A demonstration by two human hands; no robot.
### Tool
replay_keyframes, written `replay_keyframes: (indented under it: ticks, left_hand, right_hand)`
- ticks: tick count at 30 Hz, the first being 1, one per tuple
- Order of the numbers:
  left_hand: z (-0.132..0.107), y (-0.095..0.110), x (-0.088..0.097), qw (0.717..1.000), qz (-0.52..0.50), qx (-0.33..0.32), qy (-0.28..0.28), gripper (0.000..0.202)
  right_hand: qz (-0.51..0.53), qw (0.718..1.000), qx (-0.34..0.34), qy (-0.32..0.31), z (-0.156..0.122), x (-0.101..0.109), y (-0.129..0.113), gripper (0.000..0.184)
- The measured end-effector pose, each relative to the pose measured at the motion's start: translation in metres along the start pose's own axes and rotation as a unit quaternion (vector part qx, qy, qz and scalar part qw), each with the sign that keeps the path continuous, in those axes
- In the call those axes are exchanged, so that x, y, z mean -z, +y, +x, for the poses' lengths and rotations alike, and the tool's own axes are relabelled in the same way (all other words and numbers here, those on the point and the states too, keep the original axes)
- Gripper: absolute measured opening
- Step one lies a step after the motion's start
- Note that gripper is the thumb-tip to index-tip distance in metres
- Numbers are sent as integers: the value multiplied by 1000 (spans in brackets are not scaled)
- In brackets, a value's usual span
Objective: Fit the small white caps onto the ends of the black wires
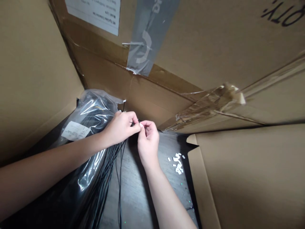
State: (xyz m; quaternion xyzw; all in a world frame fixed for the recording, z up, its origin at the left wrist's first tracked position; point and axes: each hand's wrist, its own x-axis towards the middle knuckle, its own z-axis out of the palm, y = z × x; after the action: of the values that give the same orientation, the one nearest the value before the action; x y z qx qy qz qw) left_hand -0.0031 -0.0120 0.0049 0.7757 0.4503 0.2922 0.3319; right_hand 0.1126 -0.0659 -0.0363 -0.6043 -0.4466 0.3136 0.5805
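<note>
My left hand (pixel 124 126) pinches a thin black cable (pixel 131 122), of which only a short length shows between the fingers. Its fingertips meet those of my right hand (pixel 149 140), whose thumb and index finger are pressed together. Something small and pale may be in that right pinch, but the fingers hide it. Below my left hand, a bundle of long black cables (pixel 105 184) runs toward the bottom edge. A clear plastic bag (pixel 95 103) with dark cables inside lies under and behind my left forearm, with a white label (pixel 75 130) on it.
Several small white pieces (pixel 178 163) lie in a pile on the grey tabletop (pixel 140 203), right of my right hand. A large taped cardboard box (pixel 214 41) stands behind. Cardboard panels flank the space at left (pixel 33 73) and right (pixel 250 175).
</note>
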Motion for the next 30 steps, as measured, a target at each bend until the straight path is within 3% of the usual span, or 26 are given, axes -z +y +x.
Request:
replay_keyframes:
  ticks: [8, 15, 24, 30]
  left_hand:
    - [1, -5, 1, 998, 36, -29, -30, 11]
    - [-2, -2, 2, 998, 7, -22, -51, 9]
    - [-7, 3, -4, 999, 25, -39, -5, 8]
    - [-2, 3, -3, 993, -109, 34, -43, 12]
  right_hand:
    - [31, 996, -76, -30, 3, 6, -5, 27]
    - [-22, 999, -45, -15, 0, 5, -2, 23]
    - [-25, 999, 3, 40, -6, -1, 1, 17]
    - [41, 999, -22, 10, -5, 0, 2, 16]
